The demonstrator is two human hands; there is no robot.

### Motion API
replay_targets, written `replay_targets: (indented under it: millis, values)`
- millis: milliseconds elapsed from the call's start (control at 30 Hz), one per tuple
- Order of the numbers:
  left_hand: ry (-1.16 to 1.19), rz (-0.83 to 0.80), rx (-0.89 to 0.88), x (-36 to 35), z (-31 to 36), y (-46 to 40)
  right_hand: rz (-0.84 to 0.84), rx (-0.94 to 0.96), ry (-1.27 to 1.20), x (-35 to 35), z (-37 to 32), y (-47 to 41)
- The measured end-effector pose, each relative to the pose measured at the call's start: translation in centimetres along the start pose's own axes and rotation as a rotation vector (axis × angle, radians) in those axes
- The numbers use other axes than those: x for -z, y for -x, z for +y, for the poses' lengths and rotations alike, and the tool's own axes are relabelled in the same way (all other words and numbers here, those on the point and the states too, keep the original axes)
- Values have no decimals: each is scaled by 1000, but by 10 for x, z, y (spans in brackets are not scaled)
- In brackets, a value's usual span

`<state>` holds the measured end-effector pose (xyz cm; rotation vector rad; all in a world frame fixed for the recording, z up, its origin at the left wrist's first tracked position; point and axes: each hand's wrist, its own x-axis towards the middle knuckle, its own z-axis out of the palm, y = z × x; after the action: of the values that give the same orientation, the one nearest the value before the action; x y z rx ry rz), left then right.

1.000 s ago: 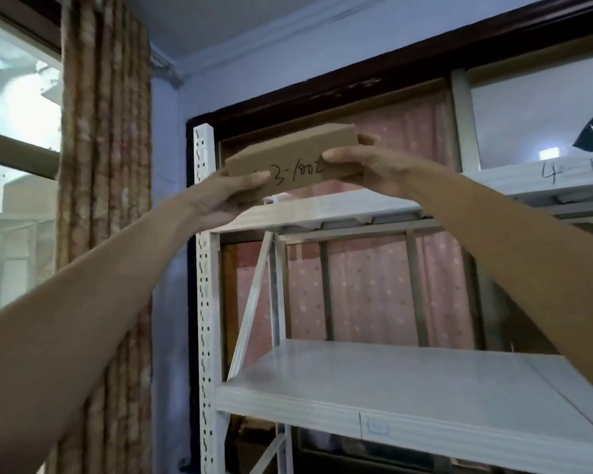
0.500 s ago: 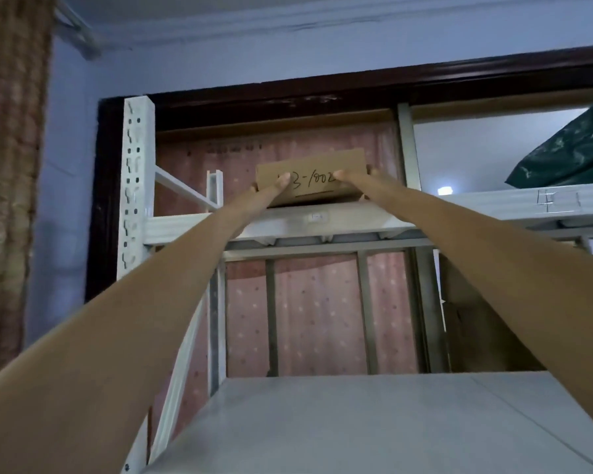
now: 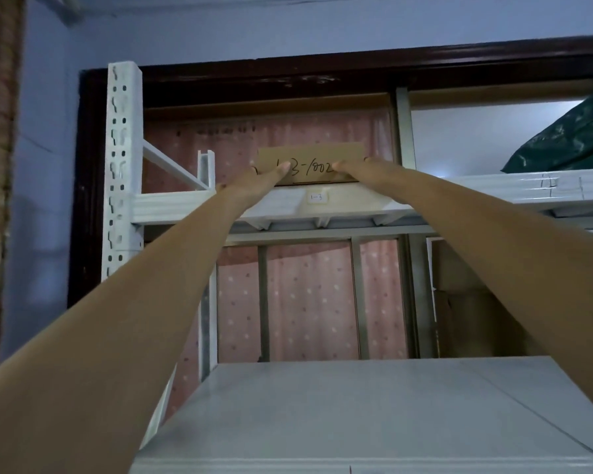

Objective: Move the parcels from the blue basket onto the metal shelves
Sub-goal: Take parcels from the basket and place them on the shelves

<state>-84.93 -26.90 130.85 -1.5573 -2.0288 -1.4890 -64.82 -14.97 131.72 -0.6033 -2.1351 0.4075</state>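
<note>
A brown cardboard parcel (image 3: 310,162) with "1-3-1002" handwritten on its front sits on the top white metal shelf (image 3: 185,203), above a small "1-3" label. My left hand (image 3: 259,177) holds its left end, thumb on the front face. My right hand (image 3: 360,169) holds its right end, thumb also on the front. Both arms reach up and forward. The fingers behind the parcel are hidden. The blue basket is out of view.
A perforated white upright (image 3: 122,159) stands at the left. A lower grey shelf board (image 3: 374,415) lies below my arms. A dark green bag (image 3: 569,138) sits on the top shelf at the right. Pink dotted curtain (image 3: 308,302) hangs behind the rack.
I carried the parcel up from in front of the shelf and set it onto the top shelf. The view tilted upward and moved closer.
</note>
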Motion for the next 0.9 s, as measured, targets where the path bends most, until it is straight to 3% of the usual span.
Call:
replay_targets:
  millis: [233,333,433,600,700,900]
  values:
    - [9,36,-35,-1,-1,6,77,-16,91,-1,3,6]
    - [14,168,-110,-6,-5,20,222,-32,188,-8,4,18]
    - [180,286,-174,-14,-17,36,375,52,189,-18,10,35]
    - [98,409,-270,-38,-43,82,397,132,275,-41,42,86]
    - [-16,324,-318,-61,-55,113,371,101,307,-54,61,124]
    - [-79,-49,-153,-121,-48,180,167,-127,332,-41,115,214]
